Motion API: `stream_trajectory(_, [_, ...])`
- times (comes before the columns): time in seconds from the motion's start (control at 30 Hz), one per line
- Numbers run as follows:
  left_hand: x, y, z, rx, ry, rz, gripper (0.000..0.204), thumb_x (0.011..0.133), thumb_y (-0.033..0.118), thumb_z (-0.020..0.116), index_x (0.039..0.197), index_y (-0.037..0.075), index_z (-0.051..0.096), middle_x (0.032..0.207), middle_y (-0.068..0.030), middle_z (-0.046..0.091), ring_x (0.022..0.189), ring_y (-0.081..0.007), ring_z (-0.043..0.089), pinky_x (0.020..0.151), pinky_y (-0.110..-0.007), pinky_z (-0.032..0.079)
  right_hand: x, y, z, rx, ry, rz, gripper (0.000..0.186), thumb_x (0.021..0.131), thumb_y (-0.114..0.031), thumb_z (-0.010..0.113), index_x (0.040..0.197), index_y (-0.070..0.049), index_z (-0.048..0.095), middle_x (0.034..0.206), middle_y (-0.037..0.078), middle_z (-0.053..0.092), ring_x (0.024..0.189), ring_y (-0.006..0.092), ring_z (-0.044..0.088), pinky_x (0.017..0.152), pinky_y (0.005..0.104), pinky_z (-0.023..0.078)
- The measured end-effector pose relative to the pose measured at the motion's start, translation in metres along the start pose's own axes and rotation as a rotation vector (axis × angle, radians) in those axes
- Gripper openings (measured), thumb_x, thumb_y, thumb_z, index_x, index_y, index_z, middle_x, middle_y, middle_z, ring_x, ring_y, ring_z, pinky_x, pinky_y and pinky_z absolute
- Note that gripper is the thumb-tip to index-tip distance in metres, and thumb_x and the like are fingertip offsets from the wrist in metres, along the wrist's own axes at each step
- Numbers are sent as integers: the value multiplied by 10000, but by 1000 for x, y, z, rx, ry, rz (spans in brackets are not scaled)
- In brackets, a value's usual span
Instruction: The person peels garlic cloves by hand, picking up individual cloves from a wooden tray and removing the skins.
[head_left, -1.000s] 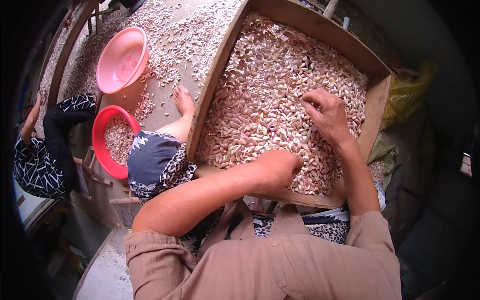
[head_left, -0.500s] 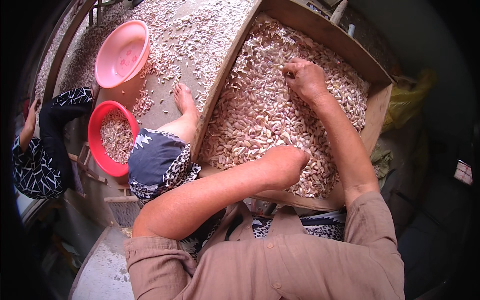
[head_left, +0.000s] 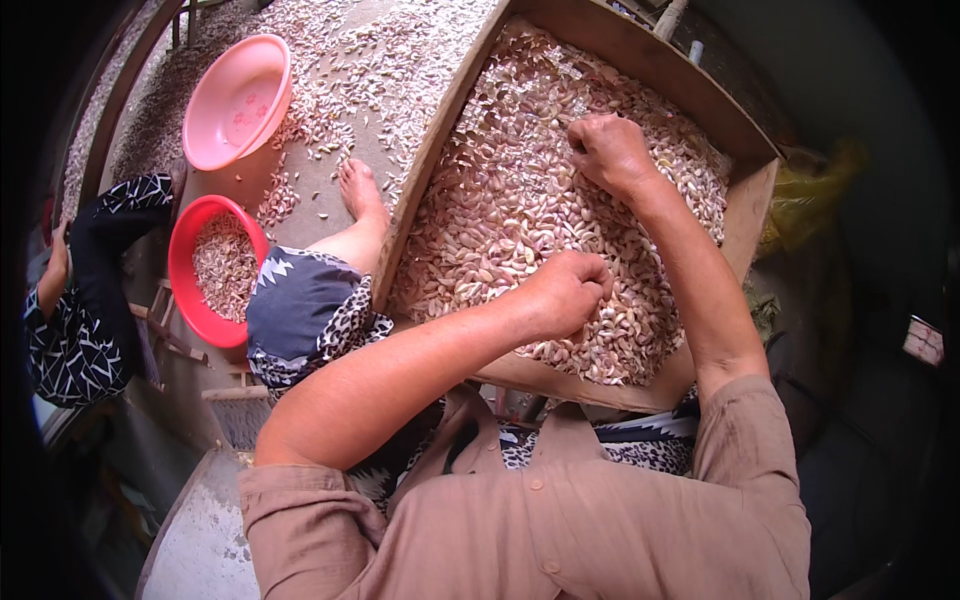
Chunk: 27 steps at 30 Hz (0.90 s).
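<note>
A large wooden tray [head_left: 425, 180] in front of me holds a thick layer of pale, purple-tinged garlic cloves [head_left: 520, 195]. Low over its near part is my left hand [head_left: 568, 292], its fingers curled closed above the cloves. Farther in, toward the far right, my right hand [head_left: 612, 155] is bent at the wrist with fingers and thumb drawn together at the cloves. Whatever either hand may hold is hidden by the fingers.
On the left floor a pink basin [head_left: 235, 105] stands tilted beyond a red basin [head_left: 200, 300] of cloves or peelings. Cloves lie scattered about the floor. A person [head_left: 85, 300] in patterned clothes sits at far left; a yellow bag [head_left: 805, 205] is right of the tray.
My left hand has moved away from me, deeper over the tray. The right hand stays nearly in place, its fingers curling in a little more. The view has shifted slightly.
</note>
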<state>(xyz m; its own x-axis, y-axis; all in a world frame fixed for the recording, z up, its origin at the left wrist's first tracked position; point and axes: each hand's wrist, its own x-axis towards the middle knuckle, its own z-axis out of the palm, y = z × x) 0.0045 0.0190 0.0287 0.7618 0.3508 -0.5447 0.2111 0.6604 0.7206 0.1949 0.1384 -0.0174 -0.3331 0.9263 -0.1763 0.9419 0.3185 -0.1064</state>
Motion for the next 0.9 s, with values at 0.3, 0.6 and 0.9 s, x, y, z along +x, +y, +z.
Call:
stream_trajectory(0.3, [6, -17, 2, -192, 38, -74, 154, 1041, 91, 474, 1006, 60, 620, 776, -31, 644, 544, -138, 635, 465, -263, 483, -70, 19, -8, 1234, 380, 255, 136, 860, 0, 726, 996, -8, 732, 908, 12, 725, 829, 84, 663, 760, 234, 548])
stream_trajectory(0.6, [1, -39, 20, -475, 115, -120, 378, 1112, 324, 394, 992, 48, 623, 855, -77, 659, 644, -194, 682, 555, -288, 527, -191, -70, -57, 1272, -31, 270, 120, 889, 2, 702, 1005, 14, 727, 905, 61, 734, 841, 98, 679, 756, 266, 545])
stream_trajectory(0.9, [-4, -42, 18, -218, 32, -184, 360, 1084, 295, 463, 812, 103, 597, 671, -7, 591, 521, -116, 593, 466, -249, 395, -191, 12, -40, 701, 286, 326, 111, 860, -28, 673, 949, -39, 739, 909, 98, 722, 831, 254, 708, 755, 330, 565])
